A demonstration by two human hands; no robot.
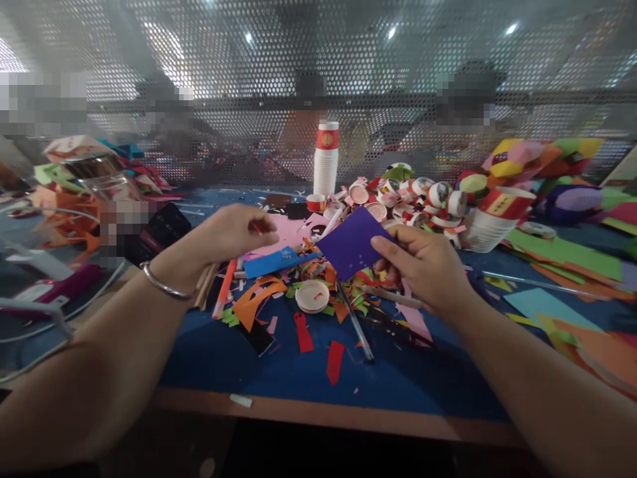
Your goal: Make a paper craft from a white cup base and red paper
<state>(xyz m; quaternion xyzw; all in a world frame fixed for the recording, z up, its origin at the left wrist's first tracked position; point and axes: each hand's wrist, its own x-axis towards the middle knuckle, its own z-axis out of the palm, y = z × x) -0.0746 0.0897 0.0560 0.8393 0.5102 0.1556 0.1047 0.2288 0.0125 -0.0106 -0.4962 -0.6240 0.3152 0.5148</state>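
My right hand [423,265] pinches a purple sheet of paper [351,244] by its lower right corner and holds it tilted above the blue table [398,378]. My left hand [236,231], a metal bangle on its wrist, hovers to the left of the sheet with fingers curled in a pinch; something small and red shows at the fingertips, too small to name. Under both hands lies a heap of paper scraps [279,292] in orange, red, green and pink, with a blue strip [273,261] and a round white lid [312,296].
A stack of white paper cups [326,159] stands at the back centre, beside a pile of cut cup rims [408,196]. Coloured paper sheets [562,252] cover the right side. A pen [355,325] lies among scraps. Behind a perforated metal screen [318,79] sit other people.
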